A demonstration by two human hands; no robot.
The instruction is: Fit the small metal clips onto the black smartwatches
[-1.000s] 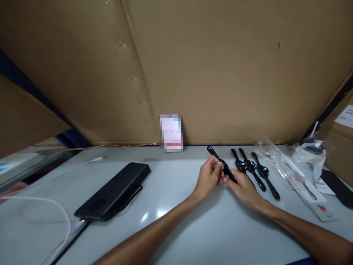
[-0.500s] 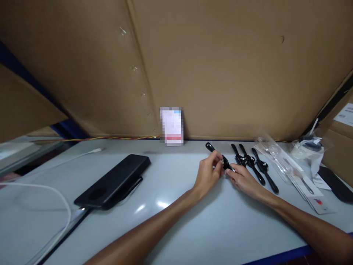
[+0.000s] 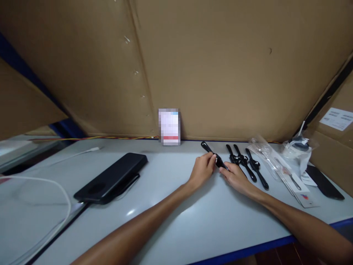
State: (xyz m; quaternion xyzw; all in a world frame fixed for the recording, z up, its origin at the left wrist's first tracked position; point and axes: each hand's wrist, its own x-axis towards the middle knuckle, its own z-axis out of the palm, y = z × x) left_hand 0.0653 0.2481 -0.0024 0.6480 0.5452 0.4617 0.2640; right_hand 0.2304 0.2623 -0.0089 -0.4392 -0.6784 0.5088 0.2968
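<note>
Packs [image 3: 302,192], several, clear plastic and white card, overlapping on the right of the tabletop [image 3: 176,232]; a slim, silver-ended utensil shows in the upper one, and a coloured mark sits at the near end of its card. Clear film [image 3: 313,141], crumpled, behind and right of the packs, with a white-and-dark object; whether that object lies inside or beneath cannot be told. Cardboard [image 3: 335,151], labelled, right edge; box or panel, cannot tell. Black tool [image 3: 218,161], one, slanting between the two hands above the tabletop, far handle projecting beyond the fingers. Left hand [image 3: 203,168]: fingers closed in a pinch at the tool's middle, from its left side. Right hand [image 3: 237,177]: thumb and fingers closed about the tool's near end. Loose tools [image 3: 245,161], black, three, of like form, lying side by side just beyond the right hand, between it and the packs. Black device [image 3: 110,178], flat, well to the left of the hands, a cable at its near end.
</note>
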